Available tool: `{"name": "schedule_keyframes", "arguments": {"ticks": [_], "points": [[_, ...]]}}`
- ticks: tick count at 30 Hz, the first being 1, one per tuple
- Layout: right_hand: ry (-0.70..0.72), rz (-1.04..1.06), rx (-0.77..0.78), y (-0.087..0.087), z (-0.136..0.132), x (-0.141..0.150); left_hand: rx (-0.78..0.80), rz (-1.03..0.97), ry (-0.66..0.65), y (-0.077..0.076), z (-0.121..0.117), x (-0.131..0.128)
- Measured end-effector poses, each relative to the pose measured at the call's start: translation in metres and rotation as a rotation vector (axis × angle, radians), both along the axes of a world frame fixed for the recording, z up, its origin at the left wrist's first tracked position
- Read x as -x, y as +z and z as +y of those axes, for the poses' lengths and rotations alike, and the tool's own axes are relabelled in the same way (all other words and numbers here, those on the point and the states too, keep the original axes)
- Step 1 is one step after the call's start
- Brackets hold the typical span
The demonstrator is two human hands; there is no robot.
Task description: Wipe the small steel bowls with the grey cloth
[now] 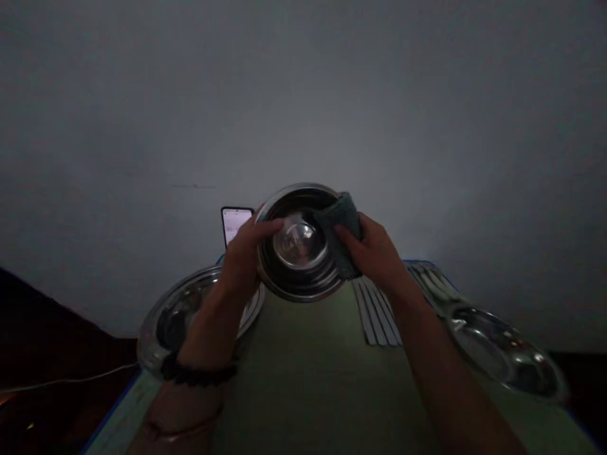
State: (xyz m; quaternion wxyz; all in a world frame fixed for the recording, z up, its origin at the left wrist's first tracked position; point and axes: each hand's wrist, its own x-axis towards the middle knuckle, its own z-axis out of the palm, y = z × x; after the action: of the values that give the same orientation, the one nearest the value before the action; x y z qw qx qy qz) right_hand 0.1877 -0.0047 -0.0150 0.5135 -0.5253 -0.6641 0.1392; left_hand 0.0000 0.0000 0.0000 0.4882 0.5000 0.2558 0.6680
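Observation:
A shiny metal bowl [301, 246] is held up above the table, its inside facing me. My left hand [244, 243] grips its left side, with the thumb over the rim and the fingers hidden behind. On the right side, my right hand [372, 246] is closed on a dark grey-green cloth [345, 230]. The cloth is folded over the bowl's right rim, and part of it lies against the inner wall. Fingers of the right hand are partly hidden by cloth and bowl.
A large metal dish [161, 316] stands at the left of the green table [303, 379]. Behind my left hand a lit phone [236, 221] leans against the grey wall [303, 95]. Several flat utensils [379, 316] lie right of centre, and a divided metal plate [507, 354] sits farther right.

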Motion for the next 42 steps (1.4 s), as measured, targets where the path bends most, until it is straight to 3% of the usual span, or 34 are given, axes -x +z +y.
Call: {"name": "schedule_keyframes", "arguments": {"ticks": [4, 8, 11, 14, 18, 21, 24, 27, 31, 39, 42], "points": [[-0.100, 0.124, -0.075, -0.003, 0.001, 0.013, -0.095, -0.011, -0.004, -0.003, 0.002, -0.005], [-0.046, 0.436, 0.029, -0.015, 0.001, 0.035, -0.412, -0.150, 0.272, -0.011, -0.007, -0.028], [0.020, 0.486, 0.077, -0.020, 0.002, 0.040, -0.510, -0.177, 0.353, -0.017, -0.008, -0.038], [0.045, 0.380, 0.089, -0.018, 0.006, 0.028, -0.349, -0.171, 0.257, -0.015, 0.000, -0.031], [0.089, 0.178, 0.057, -0.008, 0.008, 0.000, -0.189, -0.116, -0.024, -0.003, 0.007, -0.010], [0.138, 0.013, 0.062, 0.001, 0.002, -0.015, -0.122, -0.007, -0.253, 0.001, 0.004, 0.001], [0.116, -0.132, 0.064, 0.012, -0.009, -0.024, -0.092, 0.112, -0.365, -0.001, 0.001, 0.004], [0.205, -0.322, 0.104, 0.020, -0.019, -0.025, -0.108, 0.242, -0.467, -0.004, -0.002, 0.002], [0.237, -0.445, 0.046, 0.023, -0.023, -0.017, -0.131, 0.270, -0.503, -0.002, -0.005, -0.001], [-0.073, -0.284, -0.124, 0.019, -0.018, -0.005, -0.064, 0.224, -0.562, 0.004, -0.008, 0.005], [-0.147, -0.234, -0.142, 0.014, -0.013, -0.001, -0.089, 0.219, -0.511, 0.003, -0.007, 0.002]]}}
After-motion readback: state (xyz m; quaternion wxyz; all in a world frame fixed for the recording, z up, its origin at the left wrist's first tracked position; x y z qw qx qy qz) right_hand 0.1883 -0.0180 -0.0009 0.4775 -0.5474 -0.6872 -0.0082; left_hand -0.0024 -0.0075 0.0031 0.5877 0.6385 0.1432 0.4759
